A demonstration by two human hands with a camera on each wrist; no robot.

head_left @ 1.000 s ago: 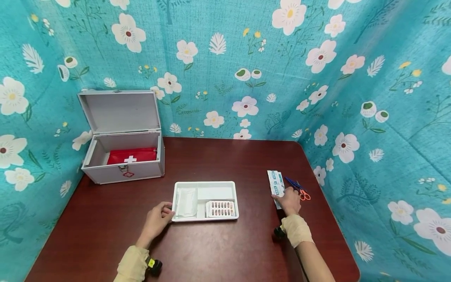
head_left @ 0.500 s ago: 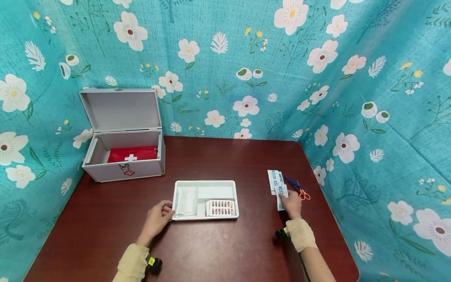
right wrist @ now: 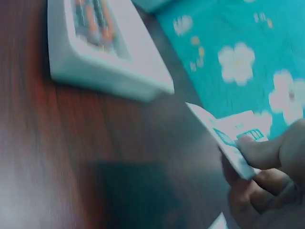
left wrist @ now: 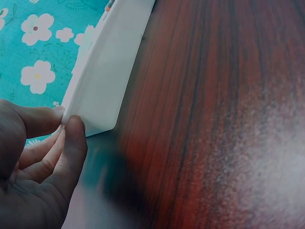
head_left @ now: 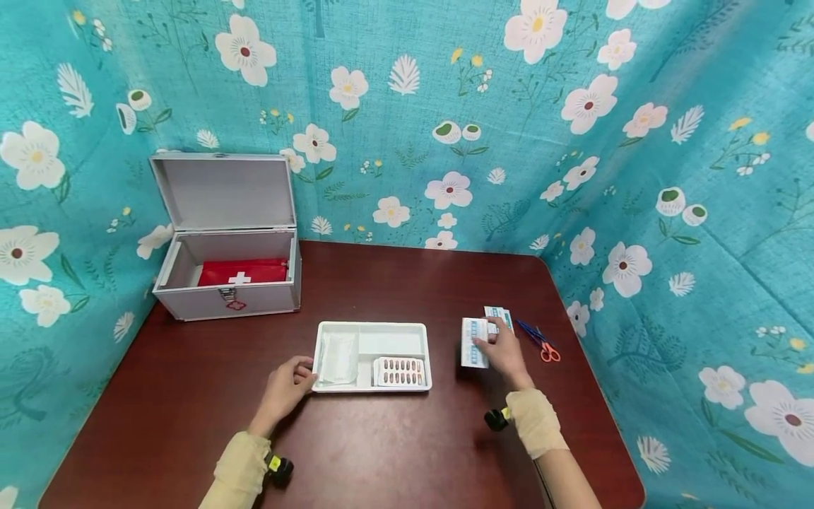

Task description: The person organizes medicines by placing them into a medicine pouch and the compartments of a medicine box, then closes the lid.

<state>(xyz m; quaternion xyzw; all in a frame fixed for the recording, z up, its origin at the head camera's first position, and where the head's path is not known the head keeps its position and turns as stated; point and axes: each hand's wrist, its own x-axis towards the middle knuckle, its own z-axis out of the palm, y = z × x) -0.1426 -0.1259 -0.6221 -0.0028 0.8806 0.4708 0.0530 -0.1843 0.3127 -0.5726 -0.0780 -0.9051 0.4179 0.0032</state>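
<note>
My left hand (head_left: 286,389) pinches the near left corner of a white compartment tray (head_left: 391,343); in the left wrist view thumb and fingers grip its rim (left wrist: 90,62). Inside the tray lie a capsule blister pack (head_left: 400,372) and a clear-wrapped white packet (head_left: 338,359). Right of the tray, my right hand (head_left: 509,355) holds a white packet with blue print (head_left: 474,343) above the table, its thumb (right wrist: 262,152) on the printed face. Whether more than one is held I cannot tell. Another such packet (head_left: 496,312) lies behind that hand.
Orange-handled scissors (head_left: 548,350) and a blue tool (head_left: 526,328) lie at the right. At the back left stands an open silver case (head_left: 232,304) with a red pouch (head_left: 261,271) inside. A floral curtain (head_left: 394,141) borders the table (head_left: 381,452).
My right hand has picked up the nearer white packet and moved it left toward the tray. The other packet stays behind. My left hand keeps its place at the tray.
</note>
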